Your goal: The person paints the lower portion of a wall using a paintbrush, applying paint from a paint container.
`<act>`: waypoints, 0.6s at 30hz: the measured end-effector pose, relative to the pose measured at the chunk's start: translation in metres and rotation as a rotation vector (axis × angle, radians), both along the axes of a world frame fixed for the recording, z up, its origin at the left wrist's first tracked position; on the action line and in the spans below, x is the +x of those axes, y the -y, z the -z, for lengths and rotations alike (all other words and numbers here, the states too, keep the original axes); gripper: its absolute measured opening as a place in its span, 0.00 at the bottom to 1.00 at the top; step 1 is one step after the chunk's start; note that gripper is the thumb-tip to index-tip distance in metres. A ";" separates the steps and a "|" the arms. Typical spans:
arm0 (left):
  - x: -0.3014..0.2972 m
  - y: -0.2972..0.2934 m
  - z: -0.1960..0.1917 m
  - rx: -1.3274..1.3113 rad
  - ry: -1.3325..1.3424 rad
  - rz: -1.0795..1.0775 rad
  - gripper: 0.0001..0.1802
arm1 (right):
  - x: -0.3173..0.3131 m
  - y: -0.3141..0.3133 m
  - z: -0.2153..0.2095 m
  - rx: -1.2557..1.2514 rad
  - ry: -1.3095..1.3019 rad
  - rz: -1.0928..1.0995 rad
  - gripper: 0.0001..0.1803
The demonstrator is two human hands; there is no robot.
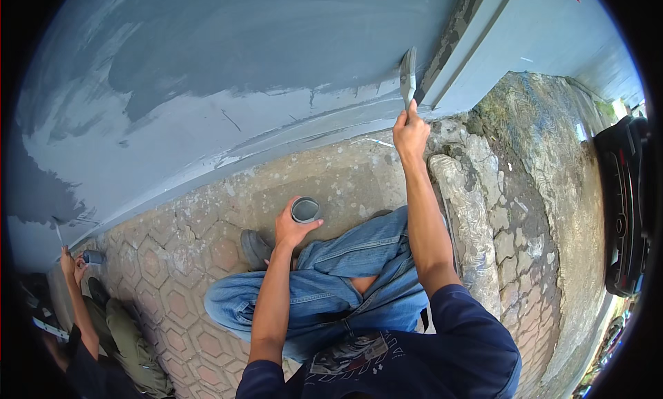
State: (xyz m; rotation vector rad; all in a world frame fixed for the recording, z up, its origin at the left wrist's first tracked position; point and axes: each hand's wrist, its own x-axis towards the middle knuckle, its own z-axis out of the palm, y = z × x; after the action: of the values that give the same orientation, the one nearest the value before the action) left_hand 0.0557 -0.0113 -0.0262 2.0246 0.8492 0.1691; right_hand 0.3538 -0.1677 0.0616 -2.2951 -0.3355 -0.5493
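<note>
My right hand (411, 131) is closed around the handle of a paintbrush (407, 81). The bristles touch the wall (228, 47) close to its right-hand corner. Darker grey-blue paint covers the upper wall, with a paler band and streaky strokes below it. In my left hand (293, 226) is a small round cup (305, 209), gripped by its side above the ground. Its inside looks dark grey; how full it is I cannot tell.
At the far left, a co-worker (103, 330) holds a brush to the wall and a dark cup (94, 257). Hexagonal paving (166, 275) lies below. Rough stones (463, 199) border the right side, with a black car (625, 206) beyond. A pillar (476, 47) juts out beside the brush.
</note>
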 end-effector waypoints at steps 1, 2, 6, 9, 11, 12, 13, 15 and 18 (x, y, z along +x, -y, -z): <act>0.001 0.000 0.000 0.001 0.007 0.000 0.43 | 0.002 -0.002 0.014 -0.019 -0.028 0.007 0.19; 0.002 0.002 0.000 0.001 0.015 -0.001 0.43 | 0.004 -0.002 0.030 -0.025 -0.027 0.011 0.19; 0.004 0.003 -0.002 0.012 0.015 0.025 0.44 | 0.004 -0.001 0.051 -0.175 -0.183 -0.002 0.19; -0.004 0.000 0.002 0.017 0.003 -0.007 0.44 | -0.021 -0.012 0.033 -0.074 -0.159 0.008 0.19; -0.005 -0.001 0.004 0.031 0.000 0.006 0.44 | -0.027 -0.013 0.002 0.009 -0.126 0.030 0.20; -0.004 -0.002 0.005 0.031 0.001 0.002 0.44 | -0.023 -0.015 -0.010 0.114 0.048 0.011 0.20; -0.001 -0.001 0.003 0.024 0.006 0.007 0.44 | -0.020 -0.015 -0.015 0.214 0.221 -0.002 0.21; -0.002 0.001 0.003 0.015 0.008 0.011 0.44 | -0.015 -0.016 -0.016 0.147 0.111 -0.001 0.21; -0.001 0.000 0.004 0.036 0.007 0.022 0.44 | -0.005 -0.014 0.010 0.064 -0.034 0.014 0.21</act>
State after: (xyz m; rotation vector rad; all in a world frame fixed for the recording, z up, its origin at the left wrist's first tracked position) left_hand 0.0550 -0.0115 -0.0300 2.0650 0.8246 0.1802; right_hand 0.3489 -0.1533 0.0519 -2.2436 -0.2818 -0.5199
